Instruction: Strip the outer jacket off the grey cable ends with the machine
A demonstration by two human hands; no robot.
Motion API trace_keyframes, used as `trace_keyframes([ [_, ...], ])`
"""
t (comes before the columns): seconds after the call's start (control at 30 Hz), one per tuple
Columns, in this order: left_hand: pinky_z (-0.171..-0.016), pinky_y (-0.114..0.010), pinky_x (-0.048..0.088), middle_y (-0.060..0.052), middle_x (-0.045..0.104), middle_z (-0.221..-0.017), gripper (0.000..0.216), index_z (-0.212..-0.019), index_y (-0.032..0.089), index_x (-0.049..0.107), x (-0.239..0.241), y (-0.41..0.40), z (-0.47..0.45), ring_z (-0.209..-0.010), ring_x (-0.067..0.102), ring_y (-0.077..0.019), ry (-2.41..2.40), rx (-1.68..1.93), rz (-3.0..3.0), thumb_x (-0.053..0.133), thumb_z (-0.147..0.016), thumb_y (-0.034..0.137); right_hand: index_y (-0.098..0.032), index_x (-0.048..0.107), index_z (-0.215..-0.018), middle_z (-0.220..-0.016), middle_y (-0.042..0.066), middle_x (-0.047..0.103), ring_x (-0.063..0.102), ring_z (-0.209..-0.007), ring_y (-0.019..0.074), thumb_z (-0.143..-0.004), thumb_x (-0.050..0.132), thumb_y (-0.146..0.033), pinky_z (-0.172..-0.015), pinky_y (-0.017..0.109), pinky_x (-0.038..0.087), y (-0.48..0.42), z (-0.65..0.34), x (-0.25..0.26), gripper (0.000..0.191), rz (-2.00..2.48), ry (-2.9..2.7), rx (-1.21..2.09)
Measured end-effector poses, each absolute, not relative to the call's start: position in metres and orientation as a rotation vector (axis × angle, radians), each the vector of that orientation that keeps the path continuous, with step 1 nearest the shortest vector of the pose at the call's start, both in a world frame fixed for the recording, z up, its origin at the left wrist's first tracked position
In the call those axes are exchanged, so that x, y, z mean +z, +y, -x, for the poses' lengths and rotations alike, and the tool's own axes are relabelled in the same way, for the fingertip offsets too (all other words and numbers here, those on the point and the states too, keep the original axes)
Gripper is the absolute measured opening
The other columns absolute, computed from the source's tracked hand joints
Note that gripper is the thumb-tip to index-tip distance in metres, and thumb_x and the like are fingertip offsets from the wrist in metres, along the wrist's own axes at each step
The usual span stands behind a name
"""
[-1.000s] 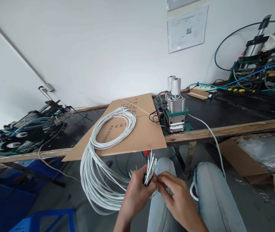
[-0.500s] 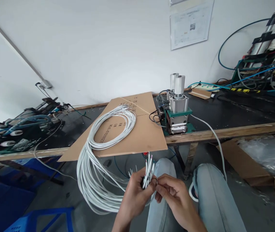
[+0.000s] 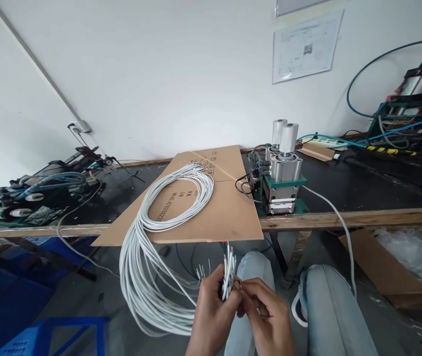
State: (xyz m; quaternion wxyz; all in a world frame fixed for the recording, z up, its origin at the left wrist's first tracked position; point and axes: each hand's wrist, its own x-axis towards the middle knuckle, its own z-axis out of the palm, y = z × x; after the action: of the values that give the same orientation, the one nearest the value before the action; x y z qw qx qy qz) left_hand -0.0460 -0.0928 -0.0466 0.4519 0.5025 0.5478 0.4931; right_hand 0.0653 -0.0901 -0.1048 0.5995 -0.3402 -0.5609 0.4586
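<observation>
A long bundle of white cables (image 3: 142, 291) hangs in loops off the front of a cardboard sheet (image 3: 229, 212), with part of its coil lying on top. My left hand (image 3: 214, 306) is closed round the cable ends (image 3: 229, 269), which stick up with reddish and dark tips. Close against it, my right hand (image 3: 265, 314) pinches at the side of the bunch, its thumb and fingertips together. What lies between those fingertips is too small to make out. More thin cable ends (image 3: 202, 271) show behind the left hand.
A small pneumatic press (image 3: 284, 173) stands on the black workbench (image 3: 344, 190), right of the cardboard. Other machines sit at the far left (image 3: 36, 198) and far right (image 3: 414, 99). A blue stool (image 3: 51, 336) is at lower left; an opened carton (image 3: 381, 267) with clear plastic lies under the bench.
The view has shifted slightly, so the bench scene sits further right and lower. Both hands stay together at the cable ends, the right one slightly turned.
</observation>
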Motion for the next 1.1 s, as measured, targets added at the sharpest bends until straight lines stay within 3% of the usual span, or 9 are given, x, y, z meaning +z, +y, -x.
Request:
trace_keyframes([
  [0.27,-0.047,-0.020,0.041,0.007,0.048,-0.052,0.015,-0.070,0.018,0.053,-0.049,-0.089,0.055,-0.044,0.047,-0.0087,1.077,1.224,-1.136,0.060,-0.081,0.025,-0.018,0.074,-0.080,-0.072,0.004,0.063,0.059,-0.056,0.0150,-0.096,0.064,-0.040,-0.053,0.024,0.051,-0.088,-0.061,-0.110,0.029,0.731,-1.215,1.211],
  [0.5,-0.052,-0.020,0.043,0.006,0.056,-0.051,0.009,-0.070,0.019,0.052,-0.046,-0.082,0.057,-0.049,0.057,-0.0117,1.214,1.067,-1.357,0.052,-0.072,0.010,-0.019,0.068,-0.080,-0.073,0.003,0.062,0.061,-0.061,0.0149,-0.101,0.054,-0.031,-0.057,0.021,0.049,-0.080,-0.083,-0.104,0.028,0.759,-1.523,1.114],
  [0.83,-0.049,-0.018,0.028,0.009,0.043,-0.053,0.012,-0.062,0.019,0.049,-0.028,-0.075,0.053,-0.053,0.033,-0.0075,1.453,0.886,-1.690,0.050,-0.063,0.006,-0.021,0.067,-0.090,-0.082,0.004,0.071,0.071,-0.075,0.0170,-0.096,0.054,-0.012,-0.070,0.020,0.053,-0.081,-0.096,-0.093,0.017,0.783,-1.699,0.606],
  [1.1,-0.058,-0.022,0.044,0.004,0.059,-0.058,0.010,-0.071,0.019,0.052,-0.042,-0.074,0.056,-0.056,0.058,-0.0134,1.080,0.949,-1.423,0.051,-0.078,0.012,-0.019,0.065,-0.075,-0.070,0.001,0.061,0.063,-0.062,0.0146,-0.101,0.055,-0.036,-0.060,0.022,0.049,-0.079,-0.099,-0.091,0.032,0.821,-1.492,1.274],
])
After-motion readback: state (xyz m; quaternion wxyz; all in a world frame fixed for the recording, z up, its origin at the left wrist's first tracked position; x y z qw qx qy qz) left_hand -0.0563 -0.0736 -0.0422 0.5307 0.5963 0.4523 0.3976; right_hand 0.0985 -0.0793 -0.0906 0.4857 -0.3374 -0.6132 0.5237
